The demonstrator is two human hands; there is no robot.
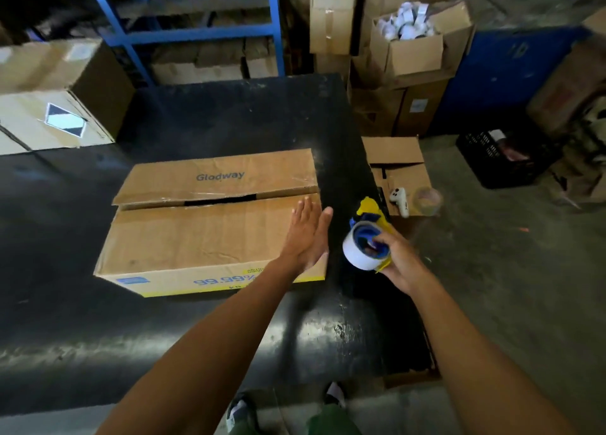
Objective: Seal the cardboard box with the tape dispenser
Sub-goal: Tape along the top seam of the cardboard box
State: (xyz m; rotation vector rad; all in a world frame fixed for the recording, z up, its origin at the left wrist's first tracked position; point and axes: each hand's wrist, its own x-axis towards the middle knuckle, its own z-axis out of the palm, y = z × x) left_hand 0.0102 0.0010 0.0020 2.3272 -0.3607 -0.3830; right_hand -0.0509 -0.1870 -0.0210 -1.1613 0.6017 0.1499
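A brown cardboard box (196,231) printed "Glodway" lies on the black table (98,320). Its two top flaps are folded down, with a dark gap showing along the seam. My left hand (306,234) is flat, fingers apart, over the box's right end near the top edge. To the right of the box, above the table's right edge, my right hand (398,257) grips a yellow and blue tape dispenser (367,234) with a white roll of tape on it.
A flattened box (398,169) on the floor to the right carries a white controller (400,200) and a clear tape roll (426,201). Stacked cartons (406,47), blue shelving (196,34) and a black crate (501,162) stand behind. More boxes (49,107) sit at the table's left.
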